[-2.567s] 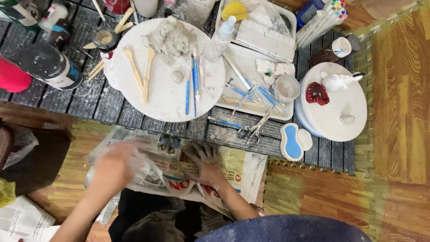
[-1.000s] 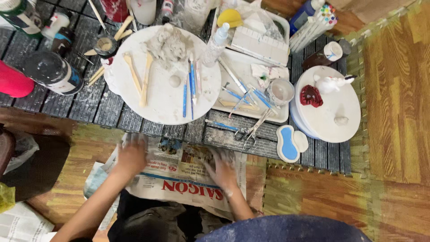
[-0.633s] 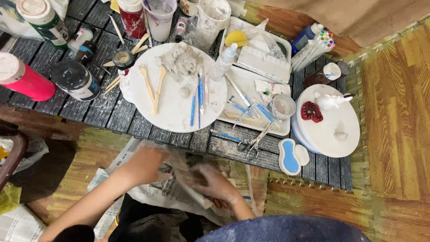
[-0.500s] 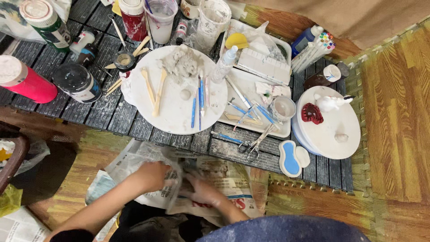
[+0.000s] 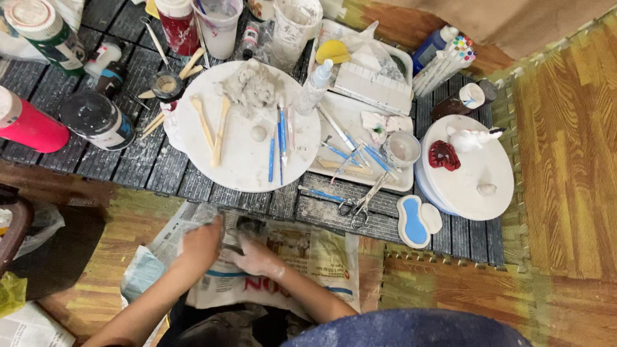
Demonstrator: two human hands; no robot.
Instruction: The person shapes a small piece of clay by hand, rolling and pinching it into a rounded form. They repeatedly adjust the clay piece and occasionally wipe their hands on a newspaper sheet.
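Observation:
A sheet of newspaper [image 5: 308,257] lies across my lap, below the edge of a low dark slatted table [image 5: 148,167]. My left hand [image 5: 200,247] curls over the paper's upper left part. My right hand [image 5: 258,258], dusted with pale clay, meets it from the right, and the fingers of both pinch a fold of the paper between them. What lies under the fold is hidden.
A round white board [image 5: 247,148] holds a grey clay lump [image 5: 250,87], wooden sticks and blue tools. A white tray [image 5: 360,122], scissors [image 5: 357,205], a white turntable [image 5: 469,180] with a red piece, paint jars [image 5: 96,119], a red bottle [image 5: 29,125] and cups crowd the table.
The newspaper lay spread flat under both palms, then was lifted and folded. My hands have come together at its upper left. The view has shifted toward the table.

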